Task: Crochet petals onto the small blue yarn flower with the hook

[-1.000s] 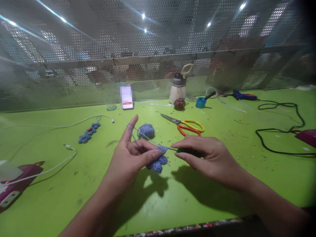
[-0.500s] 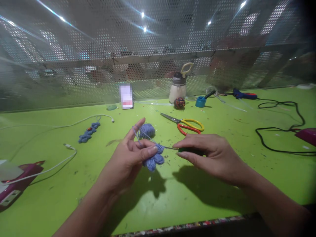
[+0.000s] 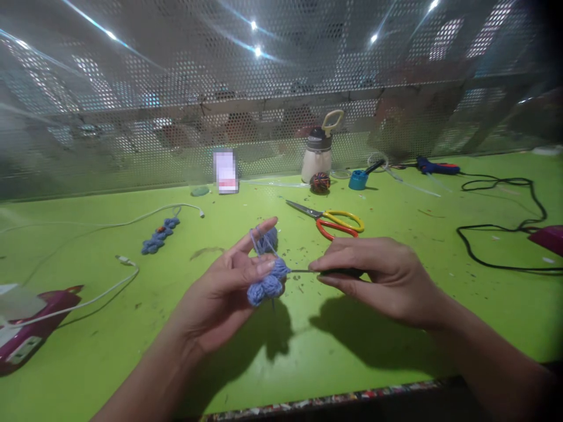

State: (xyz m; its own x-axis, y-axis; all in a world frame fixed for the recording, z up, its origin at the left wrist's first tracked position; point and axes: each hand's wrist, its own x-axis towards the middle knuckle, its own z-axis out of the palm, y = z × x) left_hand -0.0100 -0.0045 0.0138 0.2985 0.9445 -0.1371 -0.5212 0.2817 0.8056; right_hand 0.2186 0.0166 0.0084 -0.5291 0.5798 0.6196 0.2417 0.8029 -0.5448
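While the left hand pinches a puffy blue-violet crochet piece with its thumb against the fingers, index finger stuck out with a yarn strand looped round it, the right hand grips one crochet hook by its dark handle, so both hands are busy. The piece is up above the green bench, just this side of a fuzzy blue yarn ball, and I count at least three fat, ribbed lobes. Hook's shaft is skinny and metallic-looking, lying pretty much sideways, pointing left into the top lobe, tip hidden. One dark multicoloured ball sits further back. Also one pair of scissors, one handle loop yellow, one red, plus one knobbly crocheted strip off left.
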